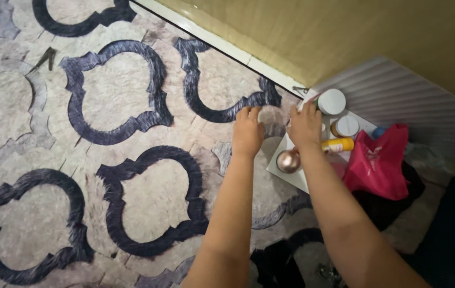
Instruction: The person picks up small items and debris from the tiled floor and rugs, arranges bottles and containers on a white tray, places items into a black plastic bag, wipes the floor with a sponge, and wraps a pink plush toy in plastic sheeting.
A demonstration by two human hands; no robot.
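Your left hand (247, 130) lies flat, fingers together, on the patterned rug (120, 96); your right hand (305, 125), fingers loosely closed, reaches among the jars at the white-lidded jar (332, 101); grasp unclear.

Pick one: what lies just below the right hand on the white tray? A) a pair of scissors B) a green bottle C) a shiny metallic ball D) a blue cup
C: a shiny metallic ball sits at the near edge of the white tray, just under the right hand; the left hand rests on the patterned carpet beside it.
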